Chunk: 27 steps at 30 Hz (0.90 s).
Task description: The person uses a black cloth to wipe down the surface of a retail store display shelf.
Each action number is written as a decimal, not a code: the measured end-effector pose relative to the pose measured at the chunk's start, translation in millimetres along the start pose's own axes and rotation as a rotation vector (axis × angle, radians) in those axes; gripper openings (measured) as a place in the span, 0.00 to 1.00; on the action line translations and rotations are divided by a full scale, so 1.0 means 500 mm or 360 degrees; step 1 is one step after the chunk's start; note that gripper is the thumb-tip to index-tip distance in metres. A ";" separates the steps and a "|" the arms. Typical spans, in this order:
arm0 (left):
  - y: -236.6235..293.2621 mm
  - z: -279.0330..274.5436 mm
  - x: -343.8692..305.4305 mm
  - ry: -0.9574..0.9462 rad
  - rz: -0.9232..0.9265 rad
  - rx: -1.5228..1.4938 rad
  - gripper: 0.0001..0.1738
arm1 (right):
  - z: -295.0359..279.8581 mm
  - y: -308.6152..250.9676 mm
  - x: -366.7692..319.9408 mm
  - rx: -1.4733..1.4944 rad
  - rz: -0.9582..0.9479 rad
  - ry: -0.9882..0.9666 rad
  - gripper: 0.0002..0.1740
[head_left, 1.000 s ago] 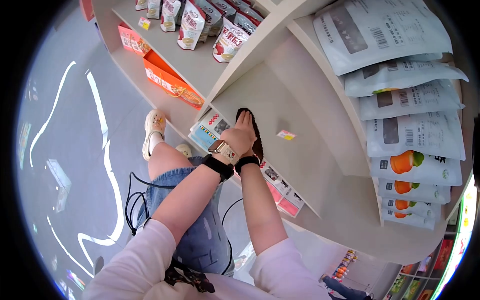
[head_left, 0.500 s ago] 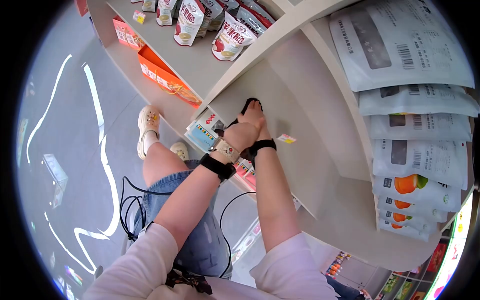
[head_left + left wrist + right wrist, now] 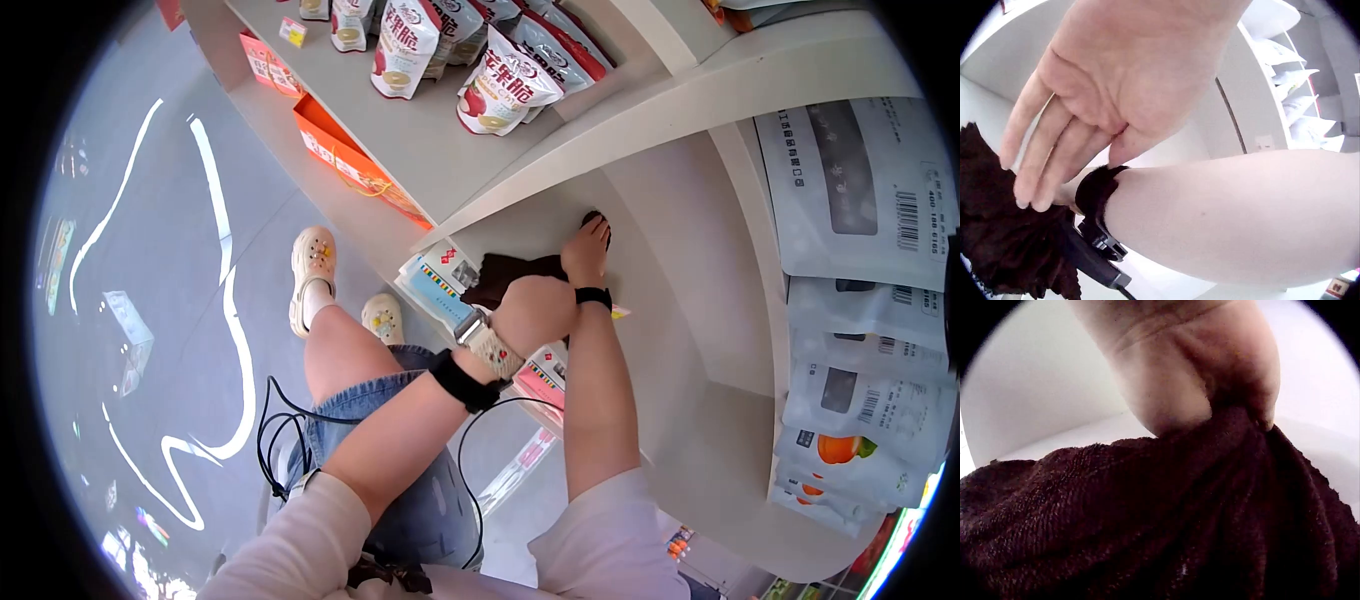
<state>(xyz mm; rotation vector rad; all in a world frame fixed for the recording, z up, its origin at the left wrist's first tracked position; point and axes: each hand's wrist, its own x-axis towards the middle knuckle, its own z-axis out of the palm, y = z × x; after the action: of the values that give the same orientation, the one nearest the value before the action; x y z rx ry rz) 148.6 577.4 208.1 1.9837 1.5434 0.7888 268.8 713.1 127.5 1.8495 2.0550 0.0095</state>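
A dark maroon cloth [image 3: 508, 279] lies bunched on the pale shelf board in the head view, near the shelf's front edge. My right hand [image 3: 586, 252] grips it; in the right wrist view the cloth [image 3: 1166, 506] gathers in folds beneath the curled hand [image 3: 1200, 375]. My left hand [image 3: 538, 312], with a watch on its wrist, is close beside the right wrist. In the left wrist view the left hand [image 3: 1110, 94] shows its palm, its fingers loosely extended over the right wrist's black strap [image 3: 1094, 190], and the cloth [image 3: 1010, 231] is beyond the fingertips.
Snack pouches [image 3: 510, 85] stand on the neighbouring shelf, with an orange box [image 3: 345, 155] below. Large white bags [image 3: 860, 190] line the shelf at right. Printed cards [image 3: 440, 285] sit along the shelf's front edge. A black cable [image 3: 480, 500] hangs by my legs.
My right hand has moved farther right across the shelf with the cloth, more of which now shows to its left. The left hand has shifted right too, and the head view has shifted.
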 end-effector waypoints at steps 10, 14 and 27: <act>0.003 0.040 -0.032 0.0359 0.0137 0.0199 0.07 | 0.005 -0.069 -0.081 0.0612 -0.0803 0.0491 0.32; -0.044 0.084 -0.028 0.0430 -0.0088 0.0237 0.08 | -0.016 -0.103 -0.155 0.0631 -0.0875 0.0534 0.30; -0.017 -0.021 -0.039 -0.0051 -0.0145 0.0167 0.08 | 0.020 -0.054 -0.040 0.0602 -0.0154 0.0314 0.33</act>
<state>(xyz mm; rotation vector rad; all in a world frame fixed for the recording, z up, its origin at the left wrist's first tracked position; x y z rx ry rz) 131.6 561.1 206.9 1.9738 1.6748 0.6489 246.9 687.7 116.8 2.0293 2.4160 -0.2486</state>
